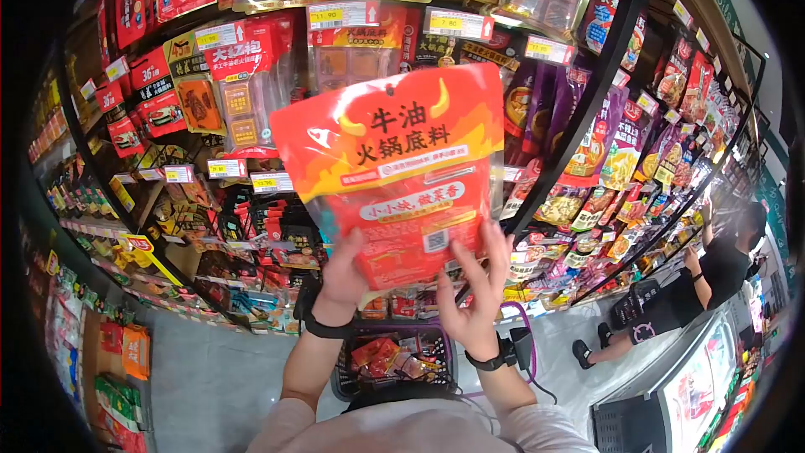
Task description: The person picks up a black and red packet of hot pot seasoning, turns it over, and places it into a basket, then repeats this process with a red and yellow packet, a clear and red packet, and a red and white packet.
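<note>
Head view: low in the frame a basket (449,354) is seen, and just above it the red bag (394,159) is held up in the middle, best kept flat and steady so it is not bent. Its lower left corner is gripped by the left hand (344,273); its lower right is pinched by the right hand (474,298), fingers (496,245) spread, with shelves (251,180) behind.

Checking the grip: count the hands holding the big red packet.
2. The left hand grips the red packet at its bottom left corner; the right hand holds the bottom right, fingers spread over the front. The person crouching at right does not touch it.
</note>
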A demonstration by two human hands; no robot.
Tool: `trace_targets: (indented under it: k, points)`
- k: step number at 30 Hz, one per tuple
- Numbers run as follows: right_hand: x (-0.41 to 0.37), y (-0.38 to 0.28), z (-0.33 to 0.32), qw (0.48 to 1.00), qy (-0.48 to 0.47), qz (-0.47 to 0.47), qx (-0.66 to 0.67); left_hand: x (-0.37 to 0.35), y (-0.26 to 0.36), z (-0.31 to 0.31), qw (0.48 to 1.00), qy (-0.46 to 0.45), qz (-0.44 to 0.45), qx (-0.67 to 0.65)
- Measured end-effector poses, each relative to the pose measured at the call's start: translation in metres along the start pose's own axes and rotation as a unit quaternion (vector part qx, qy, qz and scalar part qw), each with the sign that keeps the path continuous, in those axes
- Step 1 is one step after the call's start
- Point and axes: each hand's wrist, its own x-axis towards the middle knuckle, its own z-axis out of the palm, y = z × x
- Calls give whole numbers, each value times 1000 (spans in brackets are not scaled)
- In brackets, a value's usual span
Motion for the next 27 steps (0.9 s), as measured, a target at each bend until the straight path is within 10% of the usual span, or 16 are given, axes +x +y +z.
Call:
trace_targets:
  k: [27]
  points:
    - [-15,48,-46,994,27,-29,-104,35,-31,37,998,-55,31,-16]
